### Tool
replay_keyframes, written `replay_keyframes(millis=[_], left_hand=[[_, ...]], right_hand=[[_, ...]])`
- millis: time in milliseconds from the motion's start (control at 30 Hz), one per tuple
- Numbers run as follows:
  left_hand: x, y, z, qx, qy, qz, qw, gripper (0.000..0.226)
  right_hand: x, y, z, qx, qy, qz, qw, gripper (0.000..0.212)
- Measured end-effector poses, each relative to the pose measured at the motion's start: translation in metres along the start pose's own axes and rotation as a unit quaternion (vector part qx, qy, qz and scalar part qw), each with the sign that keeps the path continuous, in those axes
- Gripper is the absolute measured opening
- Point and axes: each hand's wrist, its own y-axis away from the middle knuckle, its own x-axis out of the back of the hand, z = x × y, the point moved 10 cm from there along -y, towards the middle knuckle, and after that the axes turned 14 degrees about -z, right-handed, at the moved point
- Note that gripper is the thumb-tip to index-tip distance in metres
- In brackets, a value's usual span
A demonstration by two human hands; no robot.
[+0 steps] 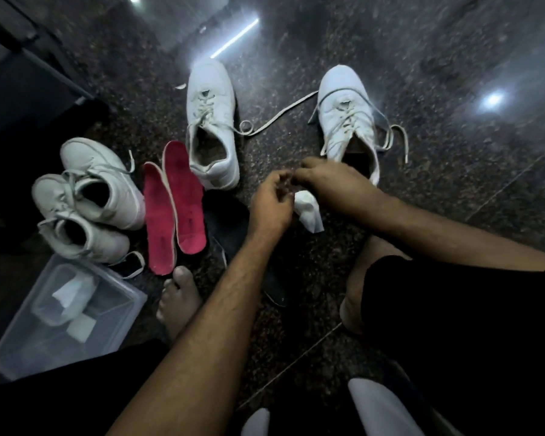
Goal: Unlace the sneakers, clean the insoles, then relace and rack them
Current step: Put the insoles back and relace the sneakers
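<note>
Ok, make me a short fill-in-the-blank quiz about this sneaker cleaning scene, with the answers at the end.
1. The two insoles lying on the floor are ____ in colour.
2. The number of white sneakers in view is ____.
3. The white wipe sits just under the ____ hand.
4. The clear plastic box lies to the person's ____.

Answers: red; four; right; left
</note>
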Motion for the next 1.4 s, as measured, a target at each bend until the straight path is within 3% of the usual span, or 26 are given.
replay_keyframes(millis=[100, 233, 400, 600, 667, 733, 867, 967, 1100, 1233, 1300, 1400], left_hand=[[0.001, 0.007, -0.029, 0.040, -0.031, -0.009, 0.999, 0.039], [-0.003, 0.006, -0.039, 0.053, -0.057, -0.013, 0.997, 0.038], [0.018, 0.009, -0.032, 0.053, -0.087, 0.048, 0.994, 0.032], [0.053, 0.030, -0.014, 0.014, -0.179, 0.139, 0.974, 0.026], [0.068, 0.044, -0.015, 0.029, -0.212, 0.179, 0.960, 0.024], [0.080, 0.062, -0.022, 0.052, -0.236, 0.224, 0.944, 0.024], [0.088, 0.105, -0.053, 0.178, -0.269, 0.273, 0.907, 0.035], [0.072, 0.118, -0.081, 0.234, -0.218, 0.240, 0.916, 0.051], [0.071, 0.111, -0.084, 0.194, -0.049, 0.261, 0.945, 0.056], [0.077, 0.095, -0.071, 0.190, -0.009, 0.251, 0.949, 0.048], [0.080, 0.097, -0.064, 0.187, -0.005, 0.256, 0.948, 0.045], [0.084, 0.109, -0.055, 0.191, 0.015, 0.268, 0.944, 0.041]], right_hand=[[-0.032, -0.009, -0.002, -0.007, 0.061, -0.073, 0.995, 0.025], [-0.041, -0.014, 0.002, -0.006, 0.145, -0.079, 0.986, 0.024], [-0.058, -0.016, -0.008, 0.003, 0.245, -0.104, 0.964, 0.017], [-0.034, -0.025, -0.005, -0.012, 0.157, -0.078, 0.984, 0.023], [-0.040, -0.028, -0.004, -0.020, 0.130, -0.115, 0.985, 0.023], [-0.049, -0.031, -0.004, -0.029, 0.130, -0.152, 0.979, 0.023], [-0.044, -0.044, -0.040, 0.021, 0.122, -0.091, 0.988, 0.024], [-0.065, -0.051, -0.066, 0.027, -0.052, -0.124, 0.991, 0.032], [-0.107, -0.051, -0.063, -0.020, -0.186, -0.172, 0.967, 0.057], [-0.107, -0.052, -0.032, -0.087, -0.318, -0.135, 0.934, 0.047], [-0.093, -0.049, -0.026, -0.081, -0.344, -0.123, 0.927, 0.041], [-0.067, -0.043, -0.034, -0.037, -0.295, -0.140, 0.944, 0.039]])
